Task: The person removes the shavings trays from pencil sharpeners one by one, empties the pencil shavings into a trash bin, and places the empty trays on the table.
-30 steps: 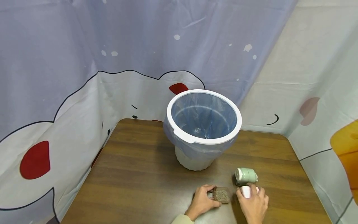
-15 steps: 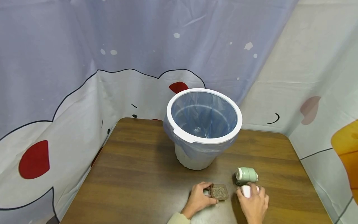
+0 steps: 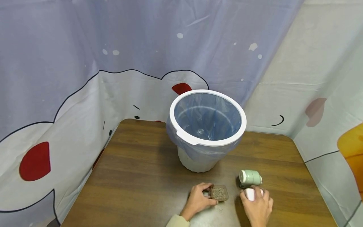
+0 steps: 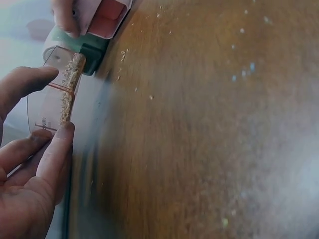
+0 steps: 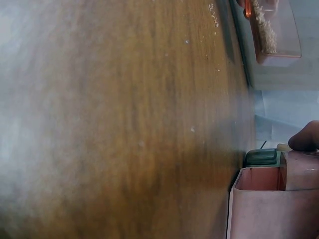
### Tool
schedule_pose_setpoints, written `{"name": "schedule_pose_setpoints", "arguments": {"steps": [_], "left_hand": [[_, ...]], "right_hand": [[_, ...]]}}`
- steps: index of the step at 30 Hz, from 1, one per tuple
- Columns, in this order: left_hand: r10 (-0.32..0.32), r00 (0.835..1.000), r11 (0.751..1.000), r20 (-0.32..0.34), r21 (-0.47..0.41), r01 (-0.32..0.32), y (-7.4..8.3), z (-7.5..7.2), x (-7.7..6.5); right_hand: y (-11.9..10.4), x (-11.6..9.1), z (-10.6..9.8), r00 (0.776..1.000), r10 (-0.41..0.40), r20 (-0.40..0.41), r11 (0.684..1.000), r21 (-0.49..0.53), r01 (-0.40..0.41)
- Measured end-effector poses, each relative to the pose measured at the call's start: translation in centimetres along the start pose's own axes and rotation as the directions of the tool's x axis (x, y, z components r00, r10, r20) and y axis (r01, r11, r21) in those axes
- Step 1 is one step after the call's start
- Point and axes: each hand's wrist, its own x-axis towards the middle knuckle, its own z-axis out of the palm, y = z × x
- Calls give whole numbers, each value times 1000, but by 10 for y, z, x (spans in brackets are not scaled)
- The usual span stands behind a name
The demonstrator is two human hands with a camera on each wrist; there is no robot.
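Note:
My left hand grips a small clear plastic box by its left side, thumb and fingers on opposite edges. Brown shavings fill the lower part of it in the left wrist view, and an orange-red strip runs across its wall. To the right, my right hand holds a pale pink hollow housing from above, partly hidden under the fingers. The right wrist view shows the housing's open cavity. Just behind it a light green, white-ended cylindrical object lies on its side.
A white bin with a translucent bluish liner stands beyond both hands on the wooden table. Small crumbs of shavings are scattered on the tabletop. Printed curtains hang along the table's back and sides.
My left hand has moved left and slightly away from me with the clear box, widening the gap to the right hand. The right hand keeps its hold on the pink housing in the same place.

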Motion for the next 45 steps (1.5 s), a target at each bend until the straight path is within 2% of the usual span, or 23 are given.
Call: {"name": "schedule_pose_setpoints", "arguments": {"steps": [11,15,18,21,23,27,30,39,45], "left_hand": [[-5,999,999,-36,-33,4,-8,-12,-3],[-32,999,998,-32,-52,30,-8,-19,-5],[-61,998,994,-13,-93,59,-9,-23,-6],[-66,998,989,-4,-130,65,-10,-26,-6],[-68,998,984,-1,-164,67,-3,-31,-7],[-81,997,978,-2,-193,79,-5,-35,-10],[-99,995,978,0,-183,97,-16,-35,-11],[-114,993,969,-14,-224,108,-24,-47,-18],[-134,990,978,-43,-168,125,-24,-57,-19]], "right_hand": [[0,0,0,1000,1,-1,1000,1,-1],[0,0,1,1000,-1,-5,1000,2,1],[0,1,1,1000,-3,-7,1000,3,3],[0,1,1,1000,0,-7,1000,4,0],[0,2,1,1000,1,-5,1000,3,-1],[1,1,1,1000,5,1,1000,2,-5],[1,1,1,1000,7,5,1000,2,-7],[0,1,1,1000,10,2,1000,5,-10],[0,1,1,1000,12,-5,1000,9,-12]]}}
